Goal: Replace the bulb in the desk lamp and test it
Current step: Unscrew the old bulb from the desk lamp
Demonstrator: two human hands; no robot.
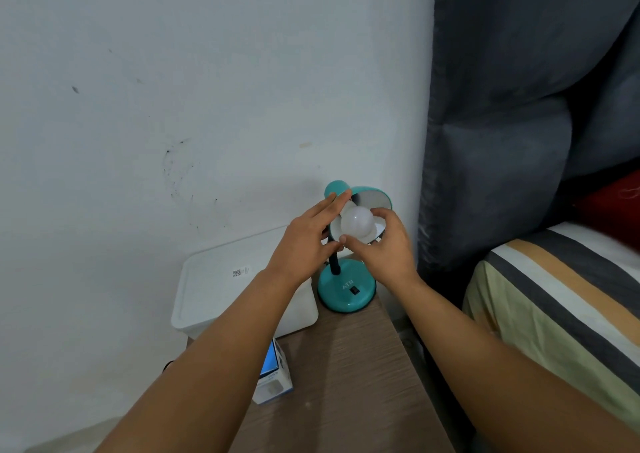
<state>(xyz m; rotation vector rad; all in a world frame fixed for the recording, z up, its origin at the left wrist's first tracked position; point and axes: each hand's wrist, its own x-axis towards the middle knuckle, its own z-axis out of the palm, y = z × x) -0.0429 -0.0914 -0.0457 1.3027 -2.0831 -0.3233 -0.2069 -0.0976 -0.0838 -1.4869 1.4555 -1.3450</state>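
Right hand (382,250) has a curled grip on the white bulb (356,224); left hand (306,236), fingers straight, touches the teal lamp shade (372,194).

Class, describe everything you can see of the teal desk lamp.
The desk lamp is glossy teal, with a round base bearing a black switch, a thin dark neck and a white-lined shade tilted toward the camera. It stands on a wooden table against the wall. A white bulb sits in the shade; the left hand touches it, the right hand grips the bulb.

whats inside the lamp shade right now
A white bulb sits inside the teal lamp shade, against its white lining. The right hand pinches the bulb, while the left hand steadies the shade. The socket and bulb base are hidden behind the bulb and fingers.
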